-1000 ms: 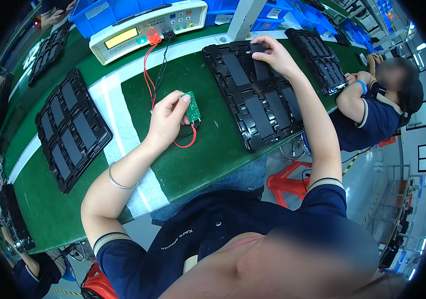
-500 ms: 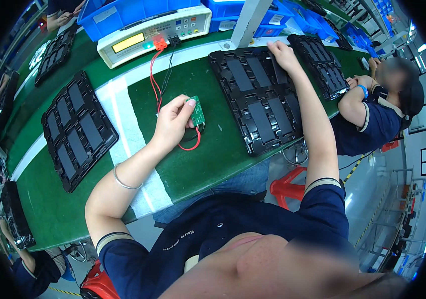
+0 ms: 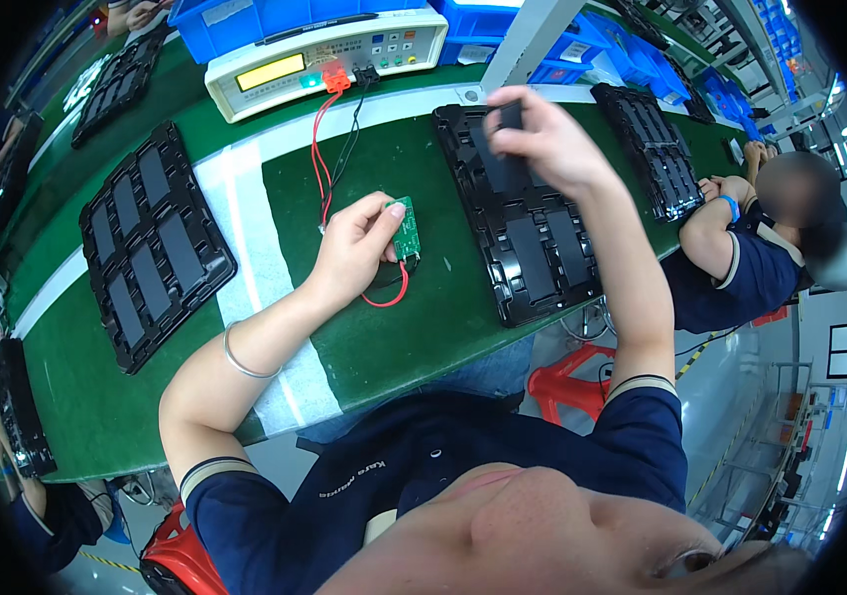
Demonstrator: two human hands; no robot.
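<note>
My left hand [image 3: 356, 246] pinches a small green circuit board [image 3: 407, 234] between thumb and fingers, just above the green bench. A red wire [image 3: 405, 288] loops from the board's lower end, with a dark wire beside it. Over the far part of the right-hand black tray [image 3: 488, 233], my right hand [image 3: 560, 144] is raised and grips a dark flat rectangular piece [image 3: 510, 117] between thumb and fingers. The piece is partly covered by the hand and slightly blurred. Similar dark grey flat pieces [image 3: 526, 256] lie in that tray's pockets.
A white bench meter [image 3: 324, 61] with a yellow screen stands at the back, red and black leads [image 3: 322, 164] running from it. Another filled black tray [image 3: 154, 243] lies left. Blue bins [image 3: 295, 15] and a metal post [image 3: 528, 45] are behind. A co-worker [image 3: 756, 233] sits at right.
My right hand has lifted from the tray's far right pocket and moved left, now with a dark flat piece in it. My left hand still holds the circuit board.
</note>
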